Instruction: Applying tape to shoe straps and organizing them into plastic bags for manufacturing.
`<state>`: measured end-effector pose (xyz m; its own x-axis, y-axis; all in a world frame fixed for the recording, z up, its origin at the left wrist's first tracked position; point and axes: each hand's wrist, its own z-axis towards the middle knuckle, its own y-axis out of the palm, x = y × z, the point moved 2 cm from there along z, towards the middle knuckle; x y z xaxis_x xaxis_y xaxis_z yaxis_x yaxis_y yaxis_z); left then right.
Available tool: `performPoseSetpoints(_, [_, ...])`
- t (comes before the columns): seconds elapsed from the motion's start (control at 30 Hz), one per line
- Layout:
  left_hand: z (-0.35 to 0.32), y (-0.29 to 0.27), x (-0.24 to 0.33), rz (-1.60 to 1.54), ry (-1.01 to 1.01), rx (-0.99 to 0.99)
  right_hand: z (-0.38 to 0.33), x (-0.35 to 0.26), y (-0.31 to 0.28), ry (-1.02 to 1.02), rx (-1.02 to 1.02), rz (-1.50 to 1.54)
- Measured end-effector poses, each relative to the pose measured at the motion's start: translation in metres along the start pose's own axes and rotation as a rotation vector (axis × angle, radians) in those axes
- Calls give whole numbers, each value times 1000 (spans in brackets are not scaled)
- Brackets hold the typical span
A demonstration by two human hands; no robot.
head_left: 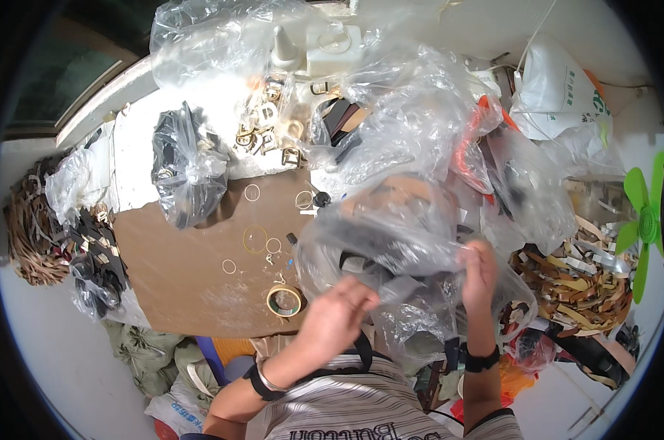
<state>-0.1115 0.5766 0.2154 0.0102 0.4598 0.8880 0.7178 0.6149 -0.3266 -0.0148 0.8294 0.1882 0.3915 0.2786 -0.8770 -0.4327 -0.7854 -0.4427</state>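
Observation:
Between my hands a large clear plastic bag (420,253) is stretched at its mouth, over the right part of the brown table mat. My left hand (339,315) is closed, pinching the bag's near left edge. My right hand (478,273) grips the rim on the other side, its fingers closed. Dark items (361,264) show inside or behind the film; their kind I cannot make out. A roll of tape (283,301) lies on the brown mat (178,257) left of my left hand, with several rubber bands (255,239) beyond it.
At the back are a tied bag of dark items (189,165), several metal buckles (262,121) and a white bottle (284,50). Strap bundles lie at far left (35,220) and right (574,286). A green fan (646,226) stands at the right edge.

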Motion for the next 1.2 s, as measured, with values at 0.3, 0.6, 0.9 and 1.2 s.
performPoseSetpoints(0.3, [-13,11,14,89,237,-479,32,-25,-25,103,381,263])
performPoseSetpoints(0.6, [-13,21,-16,54,127,-452,-3,-43,81,-265,-620,-392])
performPoseSetpoints(0.9, [-11,13,-26,-55,117,-783,93,-84,125,-404,-435,-326])
performPoseSetpoints(1.2, [133,-72,-62,490,168,206,248,-11,155,-901,-334,-1161])
